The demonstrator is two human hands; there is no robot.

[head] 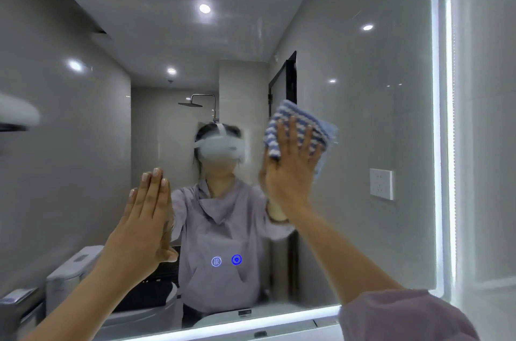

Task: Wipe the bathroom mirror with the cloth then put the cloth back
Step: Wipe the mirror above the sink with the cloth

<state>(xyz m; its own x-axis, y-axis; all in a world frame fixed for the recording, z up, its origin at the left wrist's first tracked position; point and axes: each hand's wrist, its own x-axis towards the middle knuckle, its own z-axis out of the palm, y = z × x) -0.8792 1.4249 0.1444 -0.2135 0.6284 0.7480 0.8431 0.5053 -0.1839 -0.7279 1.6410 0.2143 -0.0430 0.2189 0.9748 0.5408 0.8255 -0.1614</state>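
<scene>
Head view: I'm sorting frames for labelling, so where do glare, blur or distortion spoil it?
In the head view the mirror has a lit border that blooms white; reflected ceiling spots glare in the glass; the cloth under the right hand smears slightly at its right edge; the left hand is sharp; the wide lens bows the frame lines.

Place: home bathroom.
Centre and right: backlit wall mirror point(363, 123) with glowing touch icons point(216, 261).
Reflected, centre: rain shower head point(190, 104) on chrome pipe.
Lower left: white toilet point(69, 273).
Walls: glossy grey tiles point(55, 159).
</scene>
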